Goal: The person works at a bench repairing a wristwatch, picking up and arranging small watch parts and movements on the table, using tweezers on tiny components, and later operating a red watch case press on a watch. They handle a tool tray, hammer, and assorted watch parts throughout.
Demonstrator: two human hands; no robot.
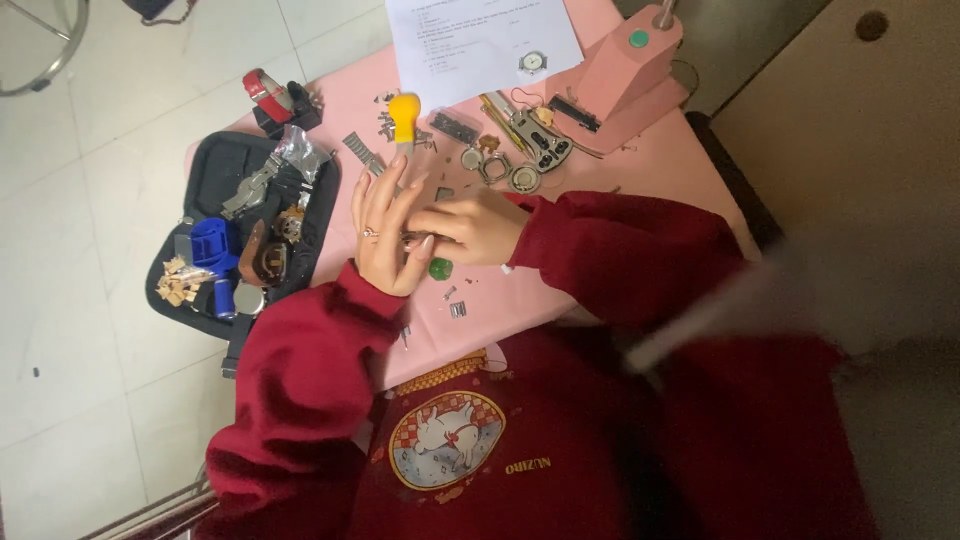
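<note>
Work piece: a small metal part, too small to identify, pinched where the two hands meet, just above the small round green knob [441, 268] lying on the surface.
Right hand [478, 228]: fingers curled shut around the small part, knuckles up.
Left hand [386, 232]: fingers spread almost flat, tips steadying the part from the side; I cannot tell whether they grip it.
Doing it well: I judge that wrists should rest on the pink surface [650, 160], with work kept low so loose bits [456, 308] do not scatter.
Nearby: yellow-handled tool [404, 115] just beyond the left fingertips; metal watch-band links [362, 152] beside it.
Further out: black tool tray [215, 170] at left, white paper sheet [480, 40] and pink press stand [625, 70] at the far edge.
</note>
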